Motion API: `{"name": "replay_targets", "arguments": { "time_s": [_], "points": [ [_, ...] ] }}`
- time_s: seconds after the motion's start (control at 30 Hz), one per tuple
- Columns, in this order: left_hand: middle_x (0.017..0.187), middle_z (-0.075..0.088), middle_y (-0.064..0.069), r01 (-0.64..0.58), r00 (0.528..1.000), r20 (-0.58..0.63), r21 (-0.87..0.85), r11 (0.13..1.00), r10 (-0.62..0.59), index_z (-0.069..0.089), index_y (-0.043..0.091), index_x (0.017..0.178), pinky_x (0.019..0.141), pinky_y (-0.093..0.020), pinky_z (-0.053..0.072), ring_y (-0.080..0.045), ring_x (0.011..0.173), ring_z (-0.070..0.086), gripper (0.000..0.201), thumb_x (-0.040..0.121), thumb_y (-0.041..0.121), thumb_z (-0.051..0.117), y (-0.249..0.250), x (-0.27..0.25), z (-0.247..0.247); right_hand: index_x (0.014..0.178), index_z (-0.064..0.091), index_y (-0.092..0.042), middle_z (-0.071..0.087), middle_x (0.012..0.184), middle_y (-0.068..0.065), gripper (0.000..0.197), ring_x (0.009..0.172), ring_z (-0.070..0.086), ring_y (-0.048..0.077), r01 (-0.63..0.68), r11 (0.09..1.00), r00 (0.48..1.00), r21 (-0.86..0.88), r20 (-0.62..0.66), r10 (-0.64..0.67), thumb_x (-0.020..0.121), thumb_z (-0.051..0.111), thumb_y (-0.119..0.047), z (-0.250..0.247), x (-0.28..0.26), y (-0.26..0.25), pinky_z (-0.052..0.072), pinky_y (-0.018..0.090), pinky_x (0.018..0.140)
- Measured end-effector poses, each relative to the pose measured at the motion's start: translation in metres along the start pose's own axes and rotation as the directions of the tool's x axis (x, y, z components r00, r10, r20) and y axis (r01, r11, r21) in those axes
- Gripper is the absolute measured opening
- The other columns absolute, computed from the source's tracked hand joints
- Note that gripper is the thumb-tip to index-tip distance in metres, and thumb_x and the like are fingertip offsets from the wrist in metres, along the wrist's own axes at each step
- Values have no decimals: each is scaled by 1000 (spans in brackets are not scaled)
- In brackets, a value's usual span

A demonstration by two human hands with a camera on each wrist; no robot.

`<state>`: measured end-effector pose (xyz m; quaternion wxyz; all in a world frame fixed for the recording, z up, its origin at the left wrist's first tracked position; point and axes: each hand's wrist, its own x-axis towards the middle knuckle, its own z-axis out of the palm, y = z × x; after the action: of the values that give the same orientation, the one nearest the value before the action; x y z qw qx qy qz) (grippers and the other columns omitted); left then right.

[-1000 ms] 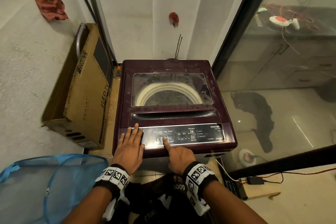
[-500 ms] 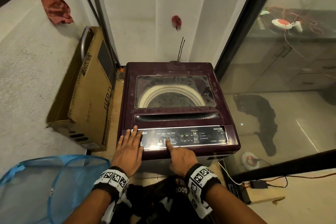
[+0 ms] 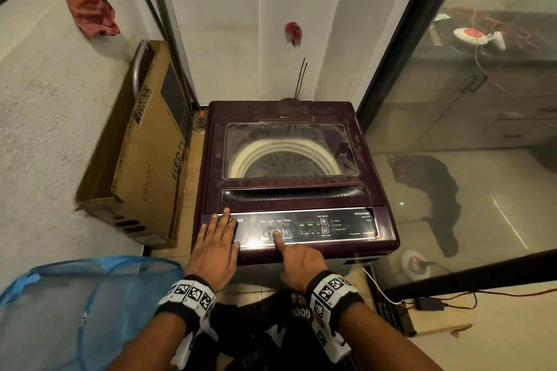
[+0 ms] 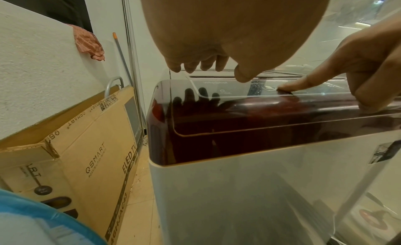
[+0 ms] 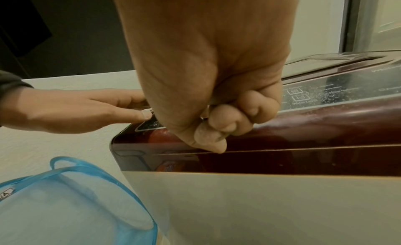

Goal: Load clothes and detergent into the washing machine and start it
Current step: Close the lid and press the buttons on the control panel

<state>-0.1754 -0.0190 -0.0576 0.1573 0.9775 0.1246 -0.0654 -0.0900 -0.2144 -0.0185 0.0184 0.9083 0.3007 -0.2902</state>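
Dimly, white-rimmed drum (image 3: pixel 286 146) under washing machine lid (image 3: pixel 286 132); blue hamper (image 3: pixel 75 310) alongside.

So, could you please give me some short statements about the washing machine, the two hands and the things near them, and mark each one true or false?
1. The lid of the washing machine is closed. True.
2. The right hand presses its index finger on a button of the control panel. True.
3. The left hand is lifting the lid. False: it rests flat on the control panel's left end.
4. The cardboard TV box stands right of the machine. False: it stands on its left, as the person faces it.
5. A blue mesh laundry basket stands left of the person. True.
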Motion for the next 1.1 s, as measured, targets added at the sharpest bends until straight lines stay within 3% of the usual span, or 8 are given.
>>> {"name": "replay_targets", "arguments": {
  "time_s": [0.2,0.47,0.6,0.83,1.1],
  "points": [
    [167,2,-1,-24,1000,-8,2,1000,24,18,18,157,124,-42,3,-22,154,4,74,91,48,7,9,-2,-2,159,-2,-43,65,122,15,86,110,65,34,-3,1000,1000,-10,-4,3,96,53,-23,-3,-7,13,51,43,92],
    [167,3,-2,-27,998,-50,6,1000,27,20,19,157,123,-42,3,-22,153,4,69,93,44,15,14,-13,-1,161,5,-30,67,116,14,85,106,65,35,7,999,997,52,-81,-2,91,52,-18,6,-30,8,51,40,87],
    [166,12,-3,-33,997,-73,-15,999,32,25,18,156,123,-42,6,-23,153,11,66,94,41,23,23,-18,2,162,3,-25,67,114,14,86,103,66,33,-29,997,996,75,-76,35,92,54,-21,11,-33,12,51,40,86],
    [166,16,-3,-38,998,-59,8,999,38,26,17,156,124,-44,10,-23,153,10,69,93,47,18,28,-22,8,162,6,-25,66,121,14,84,110,65,34,-47,995,994,92,-91,55,93,54,-22,6,-30,18,51,41,92],
    [166,16,-4,-7,998,-64,14,1000,8,26,18,156,123,-44,6,-25,153,10,70,92,47,21,25,-25,8,162,4,-25,68,114,13,85,103,67,32,-41,998,995,37,-92,44,94,55,-21,2,-20,13,52,40,85]
  ]
}}
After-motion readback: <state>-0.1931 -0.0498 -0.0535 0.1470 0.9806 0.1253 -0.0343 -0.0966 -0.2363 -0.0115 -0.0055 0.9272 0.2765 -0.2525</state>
